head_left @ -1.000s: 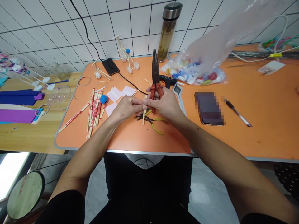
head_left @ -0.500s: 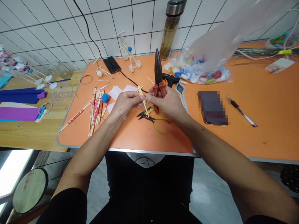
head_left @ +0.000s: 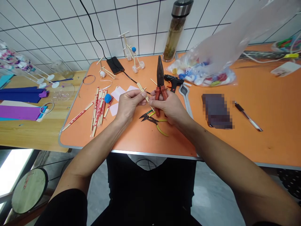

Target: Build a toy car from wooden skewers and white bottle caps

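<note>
Between thumb and fingers, my left hand [head_left: 129, 103] pinches a pair of wooden chopsticks [head_left: 140, 86], slanting down to the right. My right hand [head_left: 172, 105] is closed around red-handled long-nose pliers [head_left: 160, 72], jaws pointing up and away from me. Its thumb and fingertip also meet the chopsticks, close beside my left fingertips. Under the hands lie small yellow-handled cutters [head_left: 154, 120] and a pair of green-handled snips [head_left: 146, 115], partly covered by one another. Left of my left hand are several paper-wrapped chopsticks [head_left: 96, 114] and a blue ball [head_left: 108, 98].
A black glue gun [head_left: 173, 81] lies behind my right hand. Farther back stand small stick models [head_left: 131, 55] and a tea bottle [head_left: 175, 34]. A plastic bag [head_left: 209, 70] of coloured caps, a phone [head_left: 217, 110] and a pen [head_left: 248, 116] are to the right.
The view has shifted slightly. The chopsticks have slid or tilted a little down to the right between my fingers, and the pliers remain in my right hand.
</note>
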Demonstrator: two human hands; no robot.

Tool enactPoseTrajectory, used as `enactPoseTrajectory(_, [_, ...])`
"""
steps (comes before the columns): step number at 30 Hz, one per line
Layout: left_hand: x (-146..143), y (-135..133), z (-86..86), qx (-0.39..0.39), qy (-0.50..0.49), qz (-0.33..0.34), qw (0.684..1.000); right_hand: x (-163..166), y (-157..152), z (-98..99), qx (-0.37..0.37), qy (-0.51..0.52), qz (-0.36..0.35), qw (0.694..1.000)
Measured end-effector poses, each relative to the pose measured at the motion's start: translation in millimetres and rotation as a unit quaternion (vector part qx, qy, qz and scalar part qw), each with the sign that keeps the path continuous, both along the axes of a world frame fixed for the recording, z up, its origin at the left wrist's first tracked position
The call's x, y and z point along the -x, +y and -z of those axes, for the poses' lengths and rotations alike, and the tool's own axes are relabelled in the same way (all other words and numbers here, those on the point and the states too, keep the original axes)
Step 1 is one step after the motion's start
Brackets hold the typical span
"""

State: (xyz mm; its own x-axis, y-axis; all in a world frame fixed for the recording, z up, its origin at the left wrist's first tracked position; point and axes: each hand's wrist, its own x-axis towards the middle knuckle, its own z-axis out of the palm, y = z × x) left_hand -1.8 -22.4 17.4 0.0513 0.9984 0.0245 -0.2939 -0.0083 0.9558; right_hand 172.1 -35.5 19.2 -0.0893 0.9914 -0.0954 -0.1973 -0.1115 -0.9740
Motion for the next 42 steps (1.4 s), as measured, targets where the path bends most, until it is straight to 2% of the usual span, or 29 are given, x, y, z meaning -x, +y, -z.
enactPoseTrajectory(10, [-8, -4, -0.8, -0.017, -0.009, -0.014, 1.000, 0, 3, 4.4, 0.011, 0.022, 0.002, 1.000])
enactPoseTrajectory(19, [-10, -5, 0.7, -0.020, 0.025, -0.021, 0.999, 0, 4, 2.2, 0.012, 0.015, 0.006, 1.000])
enactPoseTrajectory(23, [-11, -6, -4.3, -0.022, 0.054, -0.034, 0.998, 0, 3, 3.3, 0.007, 0.009, 0.010, 1.000])
enactPoseTrajectory(27, [-1, -1, -15.7, -0.029, 0.038, -0.087, 0.995, -2, 3, 0.0, -0.008, -0.054, 0.017, 0.998])
enactPoseTrajectory(30, [13, 9, -19.6, -0.027, 0.051, -0.137, 0.989, -6, 4, -5.6, -0.060, -0.110, 0.026, 0.992])
enactPoseTrajectory(35, [30, 26, -9.4, 0.025, 0.157, -0.104, 0.982, -15, 7, -9.7, -0.136, -0.221, 0.041, 0.965])
enactPoseTrajectory(37, [33, 27, -6.8, -0.032, 0.223, -0.142, 0.964, -18, 5, -9.6, -0.153, -0.294, 0.048, 0.942])
enactPoseTrajectory(39, [32, 22, -7.4, -0.139, 0.318, -0.180, 0.920, -20, 3, -10.0, -0.171, -0.374, 0.053, 0.910])
enactPoseTrajectory(40, [30, 18, -8.3, -0.194, 0.368, -0.177, 0.892, -21, 2, -10.6, -0.179, -0.408, 0.056, 0.893])
enactPoseTrajectory(42, [22, 7, -9.0, -0.285, 0.454, -0.116, 0.837, -21, 0, -12.0, -0.191, -0.450, 0.054, 0.870])
